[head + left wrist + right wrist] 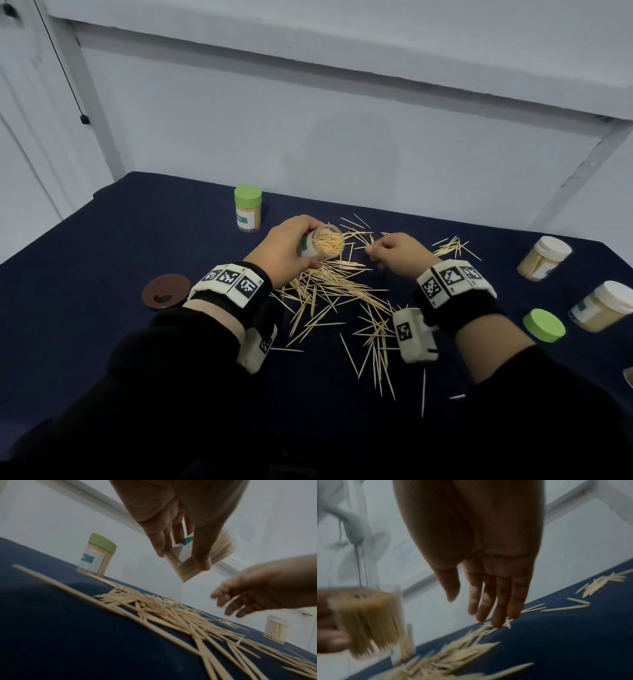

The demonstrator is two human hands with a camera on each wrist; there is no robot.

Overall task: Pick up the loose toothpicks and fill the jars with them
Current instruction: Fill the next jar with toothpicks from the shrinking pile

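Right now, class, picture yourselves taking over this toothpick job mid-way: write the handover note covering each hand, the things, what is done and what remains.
Left hand grips the open jar, tilted, nearly full.
Right hand is open, fingers extended, holding nothing, above the loose toothpicks.
Done: green-lidded jar stands closed at the back; two white-lidded jars lie at the right.
Left: gather the scattered toothpicks, top up the open jar, then close it, probably with the loose green lid.
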